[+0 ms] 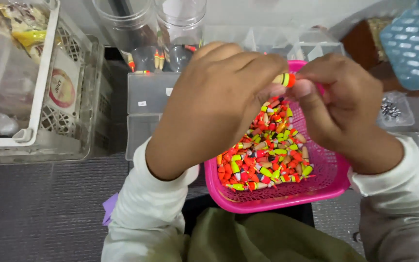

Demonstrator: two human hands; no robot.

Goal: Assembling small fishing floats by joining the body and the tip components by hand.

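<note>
Both hands meet above a pink mesh basket [333,182] — the left hand [219,104] curled with its fingers folded down, the right hand [343,109] facing it, and the two pinching the same small float [286,79], a yellow-and-orange bead with a dark band, held between their fingertips just over the basket's far rim. The basket is heaped with many more little floats [265,155] in orange, red, yellow-green and bare wood tones, and it sits at the person's lap edge, close to a dull green cloth [263,242] that fills the bottom of the view. White sleeves [146,213] cover both forearms. The work surface [44,204] is a grey ribbed mat, dark and finely lined, with a scrap of lilac paper [109,208] poking out by the left elbow. Beyond the hands lie flat clear plastic boxes [149,92], and behind them stand two tall clear jars [178,29], with a few floats at their feet. To the left a white plastic crate [42,87] holds packets and bags — it stands inside a clear lattice bin. At the far right sits a pale blue perforated basket [413,46], and below it a small clear bag of grey metal bits [394,110].
</note>
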